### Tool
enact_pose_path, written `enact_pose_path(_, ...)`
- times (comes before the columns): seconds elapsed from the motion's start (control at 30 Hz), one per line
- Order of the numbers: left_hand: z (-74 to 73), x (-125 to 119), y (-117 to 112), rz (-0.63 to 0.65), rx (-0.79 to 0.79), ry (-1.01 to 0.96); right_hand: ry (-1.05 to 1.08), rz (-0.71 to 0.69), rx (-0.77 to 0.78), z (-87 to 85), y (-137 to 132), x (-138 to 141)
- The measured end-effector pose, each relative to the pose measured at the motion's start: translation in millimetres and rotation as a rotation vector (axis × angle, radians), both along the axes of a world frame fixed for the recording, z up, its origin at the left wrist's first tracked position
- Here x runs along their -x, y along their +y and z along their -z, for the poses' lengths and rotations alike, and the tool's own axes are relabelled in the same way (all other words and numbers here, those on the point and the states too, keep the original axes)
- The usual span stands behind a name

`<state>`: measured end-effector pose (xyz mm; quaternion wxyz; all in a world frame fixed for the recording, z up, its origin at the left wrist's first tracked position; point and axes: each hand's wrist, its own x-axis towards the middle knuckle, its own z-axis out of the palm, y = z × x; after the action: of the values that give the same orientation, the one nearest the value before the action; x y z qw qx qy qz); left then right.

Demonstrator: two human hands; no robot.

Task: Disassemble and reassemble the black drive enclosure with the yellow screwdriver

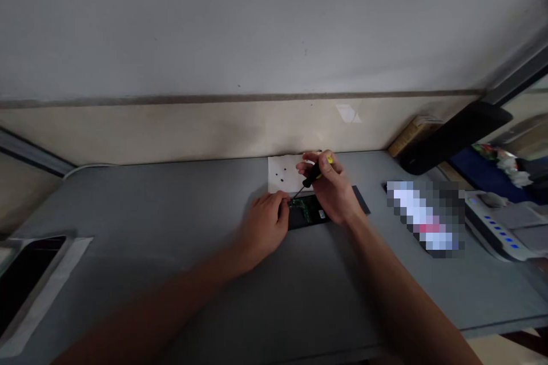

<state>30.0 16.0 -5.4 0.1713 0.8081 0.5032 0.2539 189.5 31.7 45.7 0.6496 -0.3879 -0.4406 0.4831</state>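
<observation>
On the grey table lies a flat black device (315, 209) with a green circuit board (303, 208) exposed. My left hand (269, 218) grips its left end, thumb and fingers closed round the edge. A screwdriver (313, 174) with a black and yellow handle is held in my right hand (334, 188). Its thin shaft slants down to the left, with the tip at the board's upper left, close to my left fingertips. Whether the tip sits in a screw is too small to tell. Behind the device, a white paper sheet (287, 174) carries several small dark pieces.
A blurred-out phone-like object (422, 219) lies to the right, beside a white power strip (499, 228) with blue marks. A black cylindrical object (456, 137) leans near a book-like block (413, 134). At far left is a dark-screened object (32, 274). The wall (192, 131) borders the table.
</observation>
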Motion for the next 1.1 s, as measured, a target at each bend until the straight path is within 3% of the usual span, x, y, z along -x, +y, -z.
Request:
enact_pose_path(0.2, -0.7, -0.3, 0.1, -0.001, 0.004, 0.01, -0.009, 0.06, -0.027, 4.0, 4.1, -0.6)
enact_pose_path(0.47, 1.1, 0.2, -0.5, 0.009, -0.031, 0.022, -0.013, -0.007, -0.03, -0.2, 1.8, -4.1)
enact_pose_path(0.7, -0.8, 0.5, -0.4, 0.009, -0.011, 0.014, -0.091, 0.084, -0.024, 4.5, 4.3, -5.9)
enact_pose_path(0.87, 1.2, 0.0, -0.7, -0.002, -0.013, 0.038, 0.014, -0.008, 0.015, -1.5, 3.3, -2.2)
enact_pose_path(1.1, 1.2, -0.1, -0.3, 0.009, -0.024, 0.028, -0.021, 0.062, -0.011, 5.3, 2.0, -1.1)
